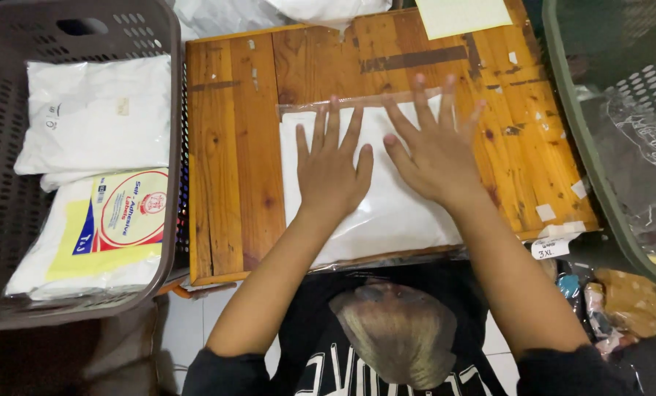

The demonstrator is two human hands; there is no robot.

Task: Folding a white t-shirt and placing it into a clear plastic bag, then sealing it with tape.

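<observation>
A clear plastic bag with a folded white garment lies flat on a small wooden table. My left hand presses flat on the bag's middle, fingers spread. Beside it my right hand also lies flat on the bag, fingers apart and reaching towards the bag's far edge. Neither hand grips anything.
A brown plastic basket at the left holds white packed garments and a pack of labels. A green basket stands at the right. A pale yellow sheet lies at the table's far edge. Small packets sit on the floor at lower right.
</observation>
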